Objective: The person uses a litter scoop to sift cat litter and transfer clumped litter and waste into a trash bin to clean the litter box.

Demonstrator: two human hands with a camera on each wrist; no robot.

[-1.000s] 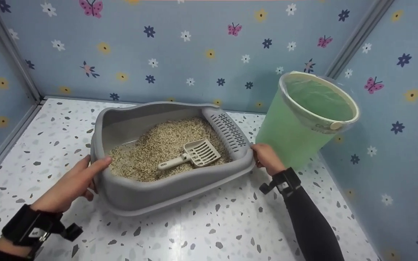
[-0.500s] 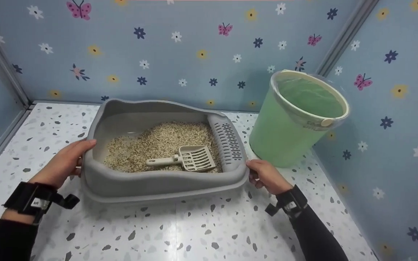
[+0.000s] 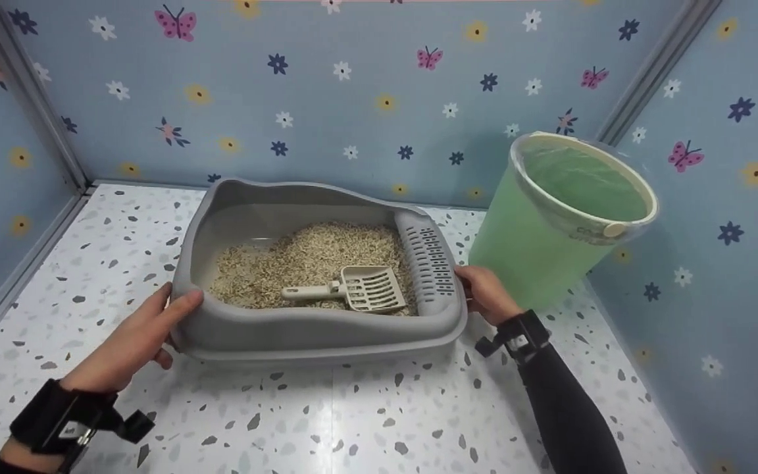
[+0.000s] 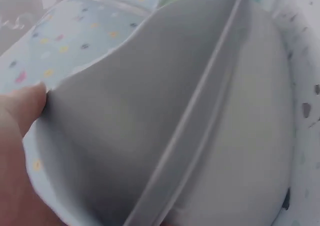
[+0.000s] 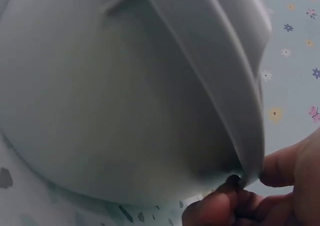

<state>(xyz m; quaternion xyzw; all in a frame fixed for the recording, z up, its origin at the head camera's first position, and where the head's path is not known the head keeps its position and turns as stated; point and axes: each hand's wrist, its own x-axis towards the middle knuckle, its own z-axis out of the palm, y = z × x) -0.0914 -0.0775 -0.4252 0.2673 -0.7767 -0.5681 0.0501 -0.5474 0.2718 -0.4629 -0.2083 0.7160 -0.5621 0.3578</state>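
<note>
A grey litter box holds a heap of beige pellet litter, piled toward the middle and right. On the litter, by the near wall, lies a beige slotted litter scoop, its handle pointing left. My left hand grips the box's left end, with the thumb on the rim and the fingers mostly hidden lower down. At the right end my right hand pinches the outer lip between thumb and fingers, as the right wrist view shows. The box's underside shows in that view.
A green trash bin with a clear plastic liner stands close behind my right hand. Blue flowered walls rise behind and on both sides. The speckled white surface extends in front of the box.
The box has turned: its near side ran slanting and now lies nearly level across the view. The scoop and litter turned with it. Both hands keep their hold.
</note>
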